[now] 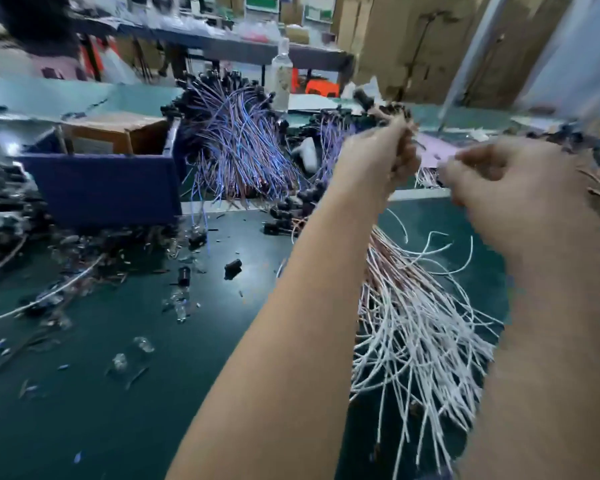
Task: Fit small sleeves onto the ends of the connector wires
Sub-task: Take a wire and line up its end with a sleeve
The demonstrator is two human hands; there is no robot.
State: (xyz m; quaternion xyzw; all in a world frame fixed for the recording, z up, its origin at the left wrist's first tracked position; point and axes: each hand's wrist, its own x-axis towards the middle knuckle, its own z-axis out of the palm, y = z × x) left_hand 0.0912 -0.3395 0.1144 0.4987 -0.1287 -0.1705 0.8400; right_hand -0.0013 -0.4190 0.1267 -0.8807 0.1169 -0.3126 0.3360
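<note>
The left hand [378, 161] is gripping a bundle of connector wires [416, 327] above the right side of the green table [118, 410], fingers curled tight around it just under the black connectors [394, 112], the white ends fanning down between the forearms. The right hand [503, 188] is hovering just beside it, fingers curled, too blurred to tell whether they are pinching anything. Small clear pieces [179, 308] are lying scattered mid-table

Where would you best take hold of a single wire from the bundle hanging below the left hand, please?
In the bundle, pinch one wire near its free tip, coming from the right. The left hand grips the connector ends bunched together, while the tips fan apart lower down, so one is probably easiest to single out there.
</note>
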